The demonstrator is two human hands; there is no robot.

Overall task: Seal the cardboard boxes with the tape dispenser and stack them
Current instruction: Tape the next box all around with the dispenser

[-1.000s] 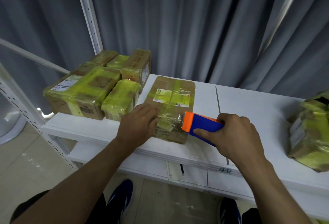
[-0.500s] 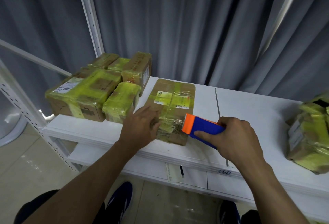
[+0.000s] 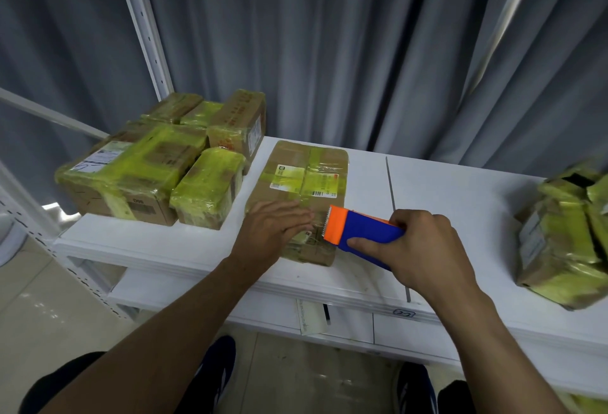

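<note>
On the white shelf (image 3: 460,203), presses the flat box (image 3: 296,180) with straight-fingered left hand (image 3: 273,229); at its four o'clock, grips the tape dispenser (image 3: 358,229) in curled right hand (image 3: 418,249).

Right-side box (image 3: 566,242) blurred, cut by frame edge; label (image 3: 285,177) text on flat box (image 3: 325,157) unreadable.

One tape dispenser (image 3: 362,232), one flat box (image 3: 306,180), at least five taped boxes (image 3: 131,173) left, uncountable blurred pile (image 3: 566,242) right

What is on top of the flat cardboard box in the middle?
The left hand lies flat on the near end of the cardboard box; the tape dispenser, held by the right hand, is over it. The surface beneath them is hidden.
</note>
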